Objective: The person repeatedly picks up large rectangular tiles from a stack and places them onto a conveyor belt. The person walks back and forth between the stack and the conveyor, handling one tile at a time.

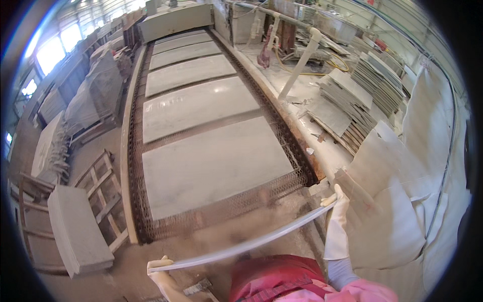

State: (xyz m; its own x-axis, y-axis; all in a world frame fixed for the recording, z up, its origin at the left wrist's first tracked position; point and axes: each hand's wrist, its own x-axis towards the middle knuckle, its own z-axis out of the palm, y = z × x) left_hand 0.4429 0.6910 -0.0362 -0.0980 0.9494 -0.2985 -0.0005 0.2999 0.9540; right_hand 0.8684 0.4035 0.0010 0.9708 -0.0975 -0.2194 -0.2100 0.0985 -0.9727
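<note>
In a big hall (397, 17), both hands (160, 267) (339, 206) hold a slab (251, 243) near the front edge of the belt (226, 204), stacks (377, 80) beyond its right edge.

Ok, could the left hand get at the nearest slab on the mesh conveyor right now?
Probably not: the gloved left hand holds one end of a thin pale slab, the right hand the other, so neither looks free for the nearest conveyor slab.

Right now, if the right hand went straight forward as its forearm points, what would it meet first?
Probably the pale strip beside the conveyor's rusty right edge; but height is unclear, so the right hand, holding the thin slab, might pass above.
</note>
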